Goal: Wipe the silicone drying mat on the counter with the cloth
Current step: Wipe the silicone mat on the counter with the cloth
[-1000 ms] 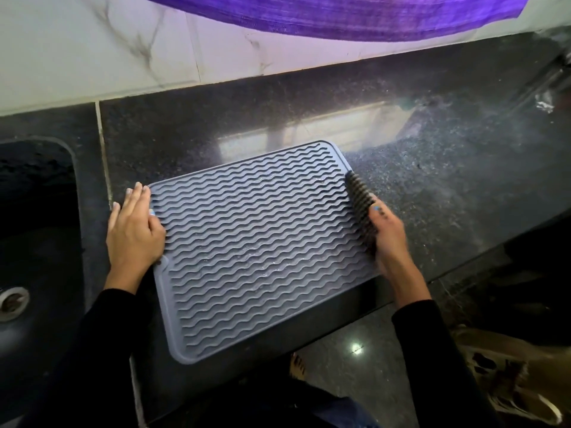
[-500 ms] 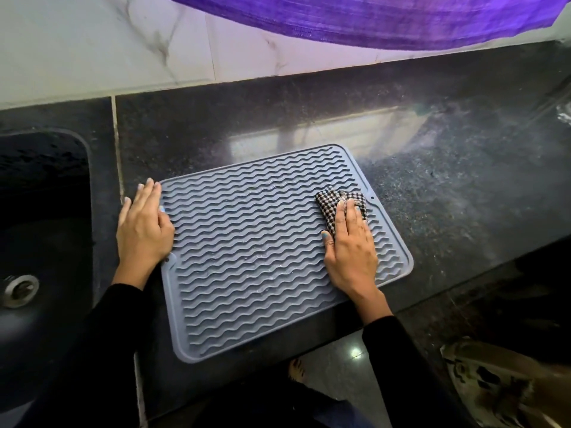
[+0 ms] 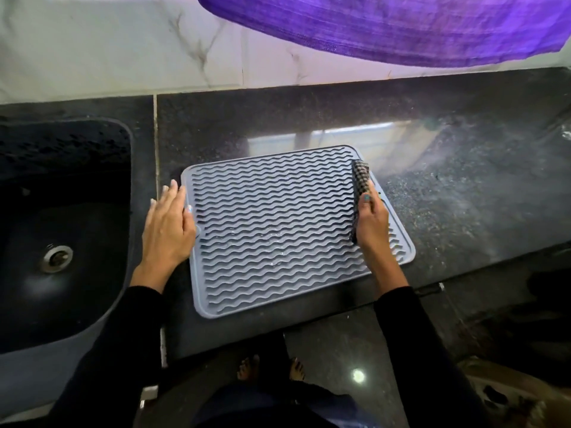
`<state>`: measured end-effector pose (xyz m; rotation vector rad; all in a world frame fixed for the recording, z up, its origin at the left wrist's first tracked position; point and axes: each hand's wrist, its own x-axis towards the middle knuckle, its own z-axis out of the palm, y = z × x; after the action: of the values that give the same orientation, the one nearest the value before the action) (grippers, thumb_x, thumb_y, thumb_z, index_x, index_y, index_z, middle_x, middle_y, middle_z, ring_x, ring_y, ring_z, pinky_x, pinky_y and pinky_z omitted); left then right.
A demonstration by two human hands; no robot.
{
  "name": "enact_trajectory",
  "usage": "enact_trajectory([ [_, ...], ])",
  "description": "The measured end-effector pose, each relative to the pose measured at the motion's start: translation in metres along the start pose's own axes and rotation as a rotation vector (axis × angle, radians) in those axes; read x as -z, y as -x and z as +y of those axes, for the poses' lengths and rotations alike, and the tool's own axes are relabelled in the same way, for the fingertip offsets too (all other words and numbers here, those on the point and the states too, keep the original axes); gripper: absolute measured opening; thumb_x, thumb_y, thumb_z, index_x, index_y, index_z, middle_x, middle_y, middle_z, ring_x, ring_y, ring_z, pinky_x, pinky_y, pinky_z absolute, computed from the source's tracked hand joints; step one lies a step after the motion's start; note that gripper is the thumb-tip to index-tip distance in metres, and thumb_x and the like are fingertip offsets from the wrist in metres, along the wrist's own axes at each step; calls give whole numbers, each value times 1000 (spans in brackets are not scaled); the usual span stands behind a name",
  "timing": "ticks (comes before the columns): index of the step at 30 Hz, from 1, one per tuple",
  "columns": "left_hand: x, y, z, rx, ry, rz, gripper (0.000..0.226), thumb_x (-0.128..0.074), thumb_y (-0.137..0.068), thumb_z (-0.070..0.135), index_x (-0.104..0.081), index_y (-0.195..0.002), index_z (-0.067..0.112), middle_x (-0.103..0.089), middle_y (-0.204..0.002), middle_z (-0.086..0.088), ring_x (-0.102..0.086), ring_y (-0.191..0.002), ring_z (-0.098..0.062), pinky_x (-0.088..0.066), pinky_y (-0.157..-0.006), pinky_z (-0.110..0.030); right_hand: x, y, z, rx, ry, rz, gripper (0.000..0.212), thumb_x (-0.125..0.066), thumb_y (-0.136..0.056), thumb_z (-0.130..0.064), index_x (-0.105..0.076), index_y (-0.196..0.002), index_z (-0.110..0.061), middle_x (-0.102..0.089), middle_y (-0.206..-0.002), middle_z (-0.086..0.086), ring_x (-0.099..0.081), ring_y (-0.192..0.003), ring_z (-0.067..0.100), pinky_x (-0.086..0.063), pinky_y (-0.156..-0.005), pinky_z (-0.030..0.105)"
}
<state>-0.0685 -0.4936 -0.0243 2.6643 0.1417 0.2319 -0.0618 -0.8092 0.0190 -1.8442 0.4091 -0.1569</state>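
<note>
The mat (image 3: 278, 230) is laid flat on the desk (image 3: 463, 196) by the sink (image 3: 61, 242); it looks floppy and grippy, so it's probably best pinned at an edge. Its left edge is pressed by the left hand (image 3: 168, 230), fingers straight, while the cloth (image 3: 360, 193) is gripped by the right hand (image 3: 372, 223) near the right edge.

A grey rectangular silicone drying mat with wavy ridges (image 3: 278, 230) lies on the dark speckled stone counter (image 3: 463, 196). The left hand (image 3: 168, 227) rests flat on its left edge; the right hand (image 3: 372, 223) holds a black-and-white checked cloth (image 3: 361, 183) in its grip, edge-down near the right edge.
</note>
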Motion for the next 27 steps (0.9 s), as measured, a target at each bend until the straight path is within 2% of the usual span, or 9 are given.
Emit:
enact_trajectory([
  [4, -4, 24, -4, 23, -55, -41, 52, -34, -97, 20, -23, -145, 2, -15, -155, -14, -9, -144, -23, -2, -116, -40, -34, 29, 24, 363, 683, -171, 54, -26, -98, -32, -17, -147, -11, -15, -156, 7, -12, -144, 19, -7, -117, 28],
  [7, -7, 32, -8, 49, -68, -64, 53, -32, -99, 25, -20, -145, 3, -13, -155, -13, -7, -145, -21, 2, -116, -40, -42, 30, 43, 420, 978, -214, 63, -14, -94, -46, -4, -149, -16, 0, -158, 4, 1, -145, 18, 0, -118, 34],
  [15, -16, 41, -8, 45, -114, -11, 54, -32, -99, 30, -23, -145, 3, -16, -155, -12, -9, -144, -19, -1, -117, -37, -36, 13, 42, 356, 812, -329, 55, -32, -99, -30, -9, -149, -21, -4, -157, -2, 0, -145, 13, 1, -117, 29],
  [17, -15, 42, -8, 49, -98, -1, 54, -32, -98, 30, -25, -144, 4, -18, -155, -12, -10, -144, -19, -3, -118, -37, -35, 6, 35, 285, 565, -380, 48, -31, -100, -19, -19, -147, -15, -14, -156, 1, -8, -145, 14, -3, -116, 26],
  [19, -14, 41, -8, 49, -89, 1, 53, -33, -98, 30, -26, -144, 4, -19, -154, -11, -11, -144, -19, -3, -117, -37, -25, -2, 23, 85, 102, -450, 42, -29, -100, -11, -32, -141, -4, -38, -145, 7, -34, -136, 18, -22, -111, 22],
  [20, -14, 42, -8, 46, -87, 3, 53, -32, -99, 30, -26, -144, 4, -20, -154, -11, -12, -144, -19, -4, -117, -37, -16, -4, 16, -47, -157, -462, 42, -28, -100, -13, -37, -139, -1, -53, -131, 8, -50, -120, 17, -37, -101, 21],
  [22, -13, 43, -8, 41, -87, 4, 53, -31, -99, 31, -26, -144, 4, -20, -154, -11, -11, -144, -19, -3, -117, -37, 0, -11, 8, -181, -423, -348, 43, -26, -100, -20, -40, -136, 1, -63, -103, 4, -59, -90, 13, -50, -78, 21],
  [24, -13, 43, -7, 51, -91, -5, 53, -30, -99, 31, -25, -145, 5, -18, -155, -10, -10, -144, -18, -2, -117, -36, 6, -10, -3, -107, -298, -234, 42, -26, -101, -18, -39, -137, 0, -61, -115, 8, -58, -103, 18, -48, -89, 26],
  [27, -12, 44, -6, 69, -100, -17, 53, -28, -99, 32, -22, -146, 7, -16, -156, -8, -8, -144, -17, 0, -117, -35, -4, 9, 2, 244, 262, -259, 45, -27, -101, -18, -26, -144, -5, -27, -152, 11, -21, -141, 20, -12, -114, 22],
])
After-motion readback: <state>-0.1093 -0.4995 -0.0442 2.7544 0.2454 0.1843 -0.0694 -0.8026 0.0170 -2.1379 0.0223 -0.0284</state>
